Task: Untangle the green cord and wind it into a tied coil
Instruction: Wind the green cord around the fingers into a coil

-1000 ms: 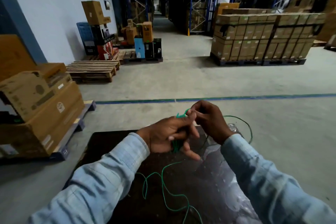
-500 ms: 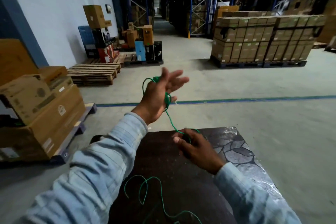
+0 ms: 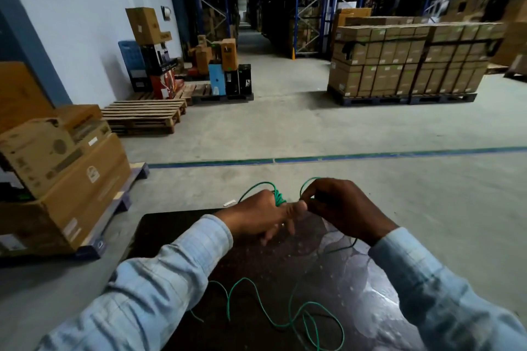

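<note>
A thin green cord lies in loose curls on the near part of a dark glossy table. Several turns of the cord are wound around my left hand, which is held over the table's far edge with its fingers stretched toward the right. My right hand is right beside it, fingertips touching, and pinches a loop of the cord that arches up above its knuckles. A strand runs down from under my right hand to the table.
Beyond the table is a bare concrete floor with a blue line across it. Cardboard boxes on a pallet stand close on the left. Empty wooden pallets and a stacked box pallet stand farther back.
My left hand has dropped from its raised position down to the table's far edge. My right hand has moved up from the table to meet it, taking a loop of cord.
</note>
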`<state>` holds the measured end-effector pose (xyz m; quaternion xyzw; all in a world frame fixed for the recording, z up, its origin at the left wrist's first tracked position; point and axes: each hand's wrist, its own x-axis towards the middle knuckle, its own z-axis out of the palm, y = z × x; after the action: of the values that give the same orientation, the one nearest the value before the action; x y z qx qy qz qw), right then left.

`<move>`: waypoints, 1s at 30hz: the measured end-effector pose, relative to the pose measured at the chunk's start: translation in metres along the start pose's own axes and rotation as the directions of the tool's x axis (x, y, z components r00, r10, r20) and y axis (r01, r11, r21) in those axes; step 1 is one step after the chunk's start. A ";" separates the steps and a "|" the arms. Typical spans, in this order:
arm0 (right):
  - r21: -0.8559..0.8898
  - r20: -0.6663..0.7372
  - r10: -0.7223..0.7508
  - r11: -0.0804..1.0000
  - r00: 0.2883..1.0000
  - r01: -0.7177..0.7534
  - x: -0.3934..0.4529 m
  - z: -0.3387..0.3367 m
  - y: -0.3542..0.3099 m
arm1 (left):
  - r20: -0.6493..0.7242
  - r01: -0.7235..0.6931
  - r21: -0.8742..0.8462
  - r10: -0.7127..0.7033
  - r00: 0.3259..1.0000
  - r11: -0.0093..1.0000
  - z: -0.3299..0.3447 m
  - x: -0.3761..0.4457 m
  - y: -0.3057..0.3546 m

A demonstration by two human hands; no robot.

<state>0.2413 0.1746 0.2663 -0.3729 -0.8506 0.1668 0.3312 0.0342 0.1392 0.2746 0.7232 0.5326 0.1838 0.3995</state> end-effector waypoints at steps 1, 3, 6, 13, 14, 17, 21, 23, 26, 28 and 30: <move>-0.007 0.007 0.001 1.000 1.000 -0.001 0.002 -0.003 0.002 | 0.002 0.013 -0.030 -0.013 1.000 0.999 0.003 -0.001 0.001; -0.026 0.005 -0.027 0.999 1.000 0.027 0.005 -0.007 0.005 | 0.069 0.017 -0.184 -0.004 0.998 0.983 0.009 -0.007 0.008; -0.024 -0.009 -0.062 0.998 0.998 0.062 0.007 -0.006 0.008 | 0.263 0.084 -0.509 0.062 0.963 0.857 0.007 -0.017 0.016; 0.171 -0.013 0.051 0.984 0.999 -0.048 -0.004 0.021 -0.004 | 0.299 0.134 -0.886 0.325 0.897 0.445 -0.007 -0.029 0.038; 0.248 0.007 0.069 0.966 0.998 -0.069 -0.007 0.028 -0.007 | 0.284 0.125 -0.900 0.346 0.894 0.417 -0.010 -0.030 0.040; 0.364 0.004 0.103 0.926 0.995 -0.097 -0.012 0.044 -0.013 | 0.237 0.115 -0.951 0.438 0.867 0.288 -0.020 -0.029 0.045; 0.441 0.093 0.159 0.878 0.983 -0.184 -0.021 0.065 -0.014 | 0.035 -0.040 -0.984 0.407 0.913 0.176 -0.027 -0.024 0.053; 0.483 0.123 0.174 0.849 0.977 -0.212 -0.025 0.072 -0.016 | -0.074 -0.132 -0.980 0.344 0.936 0.148 -0.028 -0.020 0.058; 0.503 0.134 0.180 0.835 0.975 -0.223 -0.029 0.075 -0.022 | -0.205 -0.238 -0.965 0.247 0.947 0.112 -0.030 -0.011 0.058; 0.482 0.136 0.158 0.852 0.978 -0.205 -0.031 0.075 -0.027 | -0.291 -0.314 -0.941 0.176 0.941 0.126 -0.033 -0.006 0.058; 0.464 0.137 0.160 0.862 0.978 -0.206 -0.034 0.079 -0.027 | -0.375 -0.391 -0.898 0.116 0.920 0.202 -0.036 -0.003 0.056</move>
<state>0.1903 0.1281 0.2084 -0.3512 -0.7589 0.4183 0.3547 0.0429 0.1443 0.3400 0.3783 0.2218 0.6134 0.6568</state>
